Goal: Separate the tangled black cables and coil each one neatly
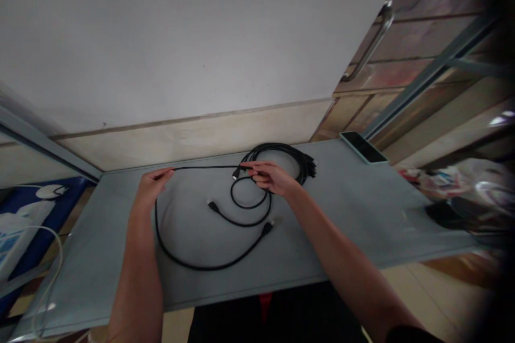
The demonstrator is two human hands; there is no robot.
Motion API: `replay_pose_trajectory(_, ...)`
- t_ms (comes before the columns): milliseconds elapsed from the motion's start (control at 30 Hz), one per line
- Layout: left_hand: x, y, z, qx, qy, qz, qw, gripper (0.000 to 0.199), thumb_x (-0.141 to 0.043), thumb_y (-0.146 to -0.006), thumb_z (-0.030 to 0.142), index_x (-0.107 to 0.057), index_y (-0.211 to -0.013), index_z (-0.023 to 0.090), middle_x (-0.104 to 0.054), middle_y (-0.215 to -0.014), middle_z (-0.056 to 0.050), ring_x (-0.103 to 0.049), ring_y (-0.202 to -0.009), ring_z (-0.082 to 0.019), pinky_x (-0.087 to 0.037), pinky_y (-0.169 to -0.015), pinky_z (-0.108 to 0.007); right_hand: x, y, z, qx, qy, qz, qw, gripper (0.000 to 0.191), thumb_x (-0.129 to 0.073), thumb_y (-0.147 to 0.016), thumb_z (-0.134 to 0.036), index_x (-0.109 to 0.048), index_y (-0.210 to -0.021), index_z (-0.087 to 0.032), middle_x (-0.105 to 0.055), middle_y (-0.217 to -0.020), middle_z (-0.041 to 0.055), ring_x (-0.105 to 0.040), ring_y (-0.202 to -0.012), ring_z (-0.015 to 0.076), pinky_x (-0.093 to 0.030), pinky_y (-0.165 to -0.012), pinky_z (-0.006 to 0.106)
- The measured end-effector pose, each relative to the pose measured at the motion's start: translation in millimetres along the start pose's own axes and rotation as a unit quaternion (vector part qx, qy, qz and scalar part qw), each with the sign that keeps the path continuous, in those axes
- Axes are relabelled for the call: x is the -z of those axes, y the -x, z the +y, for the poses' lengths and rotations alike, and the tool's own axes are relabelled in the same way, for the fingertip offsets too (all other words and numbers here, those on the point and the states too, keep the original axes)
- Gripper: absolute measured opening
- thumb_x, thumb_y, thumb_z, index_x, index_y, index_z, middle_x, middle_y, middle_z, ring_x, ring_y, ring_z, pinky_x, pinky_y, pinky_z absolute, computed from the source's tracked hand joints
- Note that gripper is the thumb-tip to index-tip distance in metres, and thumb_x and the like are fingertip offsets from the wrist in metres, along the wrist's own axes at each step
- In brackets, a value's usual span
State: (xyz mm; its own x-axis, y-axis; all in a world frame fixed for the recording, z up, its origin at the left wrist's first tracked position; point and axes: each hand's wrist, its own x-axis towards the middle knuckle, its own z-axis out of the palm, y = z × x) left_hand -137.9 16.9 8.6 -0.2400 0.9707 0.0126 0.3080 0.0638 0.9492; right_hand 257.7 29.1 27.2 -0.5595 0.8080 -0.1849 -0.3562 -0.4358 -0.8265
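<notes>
A black cable [207,167] with HDMI-like plugs runs taut between my two hands above the grey table. My left hand [152,185] pinches it at the left, and from there the cable drops in a wide curve to a plug [267,228] near the table's front. My right hand [270,176] is closed on the cable at the other end of the straight stretch. Below that hand the cable loops round to a second plug [213,206]. Just behind my right hand lies a coiled bundle of black cables [277,146], partly hidden by it, with several plugs gathered at its right.
The grey table [350,209] backs onto a pale wall [201,53]. A phone [364,148] lies at its back right corner. A dark object [446,213] and plastic bags [475,177] are at the right. Beyond the left edge is a blue surface [76,193] with a white cord [60,252].
</notes>
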Motion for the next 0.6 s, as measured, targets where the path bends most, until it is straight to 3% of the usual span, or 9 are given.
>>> replay_pose_trajectory(100, 19.4, 2.1, -5.8, 0.032, 0.051, -0.028, 0.998, 0.049, -0.081, -0.065, 0.043, -0.075, -0.103, 0.014, -0.046, -0.052, 0.007, -0.032, -0.043, -0.006, -0.023, -0.040, -0.020, 4.2, 5.4, -5.5, -0.019, 0.005, -0.025, 0.999, 0.036, -0.059, -0.083, -0.015, -0.066, -0.118, -0.010, -0.053, -0.073, 0.0011, -0.020, -0.045, 0.0030, -0.012, -0.037, 0.018)
replay_pose_trajectory(200, 24.5, 4.9, -7.8, 0.066, 0.069, -0.080, 0.992, 0.053, -0.081, -0.065, 0.043, -0.073, -0.108, 0.014, -0.040, -0.052, 0.008, -0.030, -0.044, -0.005, -0.021, -0.041, -0.020, 5.5, 4.4, -5.6, -0.029, 0.005, -0.028, 0.999, 0.038, -0.059, -0.081, -0.014, -0.065, -0.119, -0.010, -0.050, -0.071, -0.0005, -0.019, -0.044, 0.0029, -0.011, -0.036, 0.018)
replay_pose_trajectory(333, 4.5, 7.5, -4.2, 0.132, 0.037, -0.169, 0.976, 0.060, -0.079, -0.067, 0.045, -0.070, -0.116, 0.013, -0.040, -0.052, 0.008, -0.029, -0.040, -0.004, -0.016, -0.039, -0.020, -0.3, -5.5, 3.5, 0.013, -0.018, 0.034, 0.999, 0.041, -0.059, -0.080, -0.014, -0.063, -0.121, -0.012, -0.042, -0.064, -0.0049, -0.019, -0.044, 0.0032, -0.011, -0.037, 0.018)
replay_pose_trajectory(433, -17.0, 9.7, 2.1, 0.109, 0.013, -0.231, 0.967, 0.064, -0.075, -0.072, 0.046, -0.064, -0.126, 0.013, -0.050, -0.058, 0.004, -0.037, -0.042, -0.006, -0.024, -0.040, -0.020, -10.5, -12.2, 14.2, 0.027, -0.026, 0.071, 0.997, 0.042, -0.060, -0.080, -0.016, -0.061, -0.122, -0.016, -0.040, -0.062, -0.0063, -0.020, -0.044, 0.0038, -0.012, -0.038, 0.018)
replay_pose_trajectory(600, -35.1, 12.2, 10.9, 0.057, 0.049, -0.186, 0.980, 0.066, -0.064, -0.082, 0.048, -0.053, -0.139, 0.015, -0.052, -0.064, 0.003, -0.040, -0.044, -0.006, -0.028, -0.041, -0.019, -28.9, -12.5, 27.8, -0.007, -0.026, 0.066, 0.997, 0.041, -0.062, -0.080, -0.019, -0.058, -0.120, -0.020, -0.037, -0.061, -0.0084, -0.019, -0.043, 0.0038, -0.011, -0.038, 0.017)
